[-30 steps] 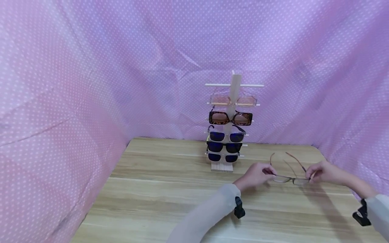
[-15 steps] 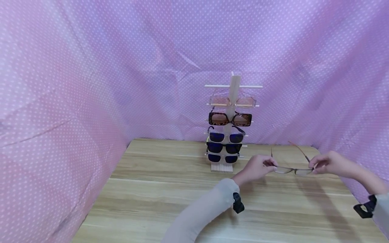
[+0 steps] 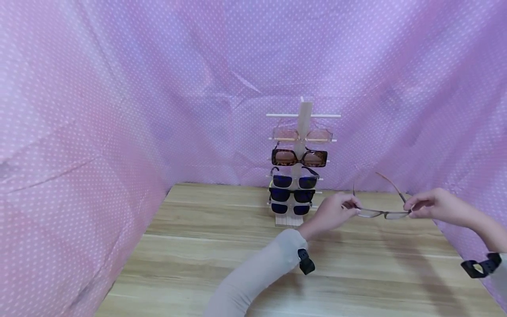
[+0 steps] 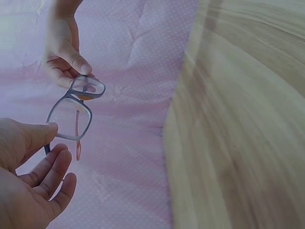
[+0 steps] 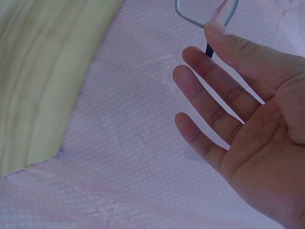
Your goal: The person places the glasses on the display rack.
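A pair of eyeglasses [image 3: 383,214] with clear lenses, a thin dark frame and orange-brown temples is held up above the table's right side. My left hand [image 3: 334,212] pinches one end of the frame between thumb and fingers, as the left wrist view shows on the glasses [image 4: 70,117]. At the other end my right hand [image 3: 442,208] pinches the frame by its hinge; in the right wrist view its thumb lies on the rim [image 5: 190,20] and the other fingers are spread. Both temples are unfolded and point away, toward the back.
Left of the hands stands a wooden display rack [image 3: 304,115] with crossbars. Several sunglasses hang on it, among them tortoiseshell sunglasses [image 3: 299,157] and black sunglasses [image 3: 292,194]. Its top bar [image 3: 325,116] bears no glasses. Pink dotted cloth [image 3: 222,88] surrounds the wooden table [image 3: 190,246].
Both hands have raised the eyeglasses from near the tabletop, moving them up and slightly away, with the right hand drifting a little to the right. The view has tilted slightly upward.
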The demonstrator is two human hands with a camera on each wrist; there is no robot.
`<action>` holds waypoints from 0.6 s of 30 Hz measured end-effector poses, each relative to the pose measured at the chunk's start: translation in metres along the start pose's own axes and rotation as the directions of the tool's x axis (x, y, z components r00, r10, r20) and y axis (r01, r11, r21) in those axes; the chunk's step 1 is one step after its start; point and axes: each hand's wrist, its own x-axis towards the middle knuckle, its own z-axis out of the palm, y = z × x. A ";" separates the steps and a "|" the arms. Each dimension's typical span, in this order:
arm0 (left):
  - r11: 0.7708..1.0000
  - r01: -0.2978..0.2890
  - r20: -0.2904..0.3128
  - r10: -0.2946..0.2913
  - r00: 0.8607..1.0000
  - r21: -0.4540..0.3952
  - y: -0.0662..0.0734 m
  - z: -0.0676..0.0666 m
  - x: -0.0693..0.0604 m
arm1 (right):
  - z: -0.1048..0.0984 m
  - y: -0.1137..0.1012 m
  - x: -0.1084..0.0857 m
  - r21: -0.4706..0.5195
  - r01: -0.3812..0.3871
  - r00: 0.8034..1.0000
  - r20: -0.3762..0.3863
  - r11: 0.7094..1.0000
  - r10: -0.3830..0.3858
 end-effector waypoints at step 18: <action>0.990 -0.143 -0.104 0.143 0.984 0.013 0.032 -0.046 0.003 | -0.028 -0.042 0.006 -0.103 -0.134 0.969 -0.224 0.986 0.108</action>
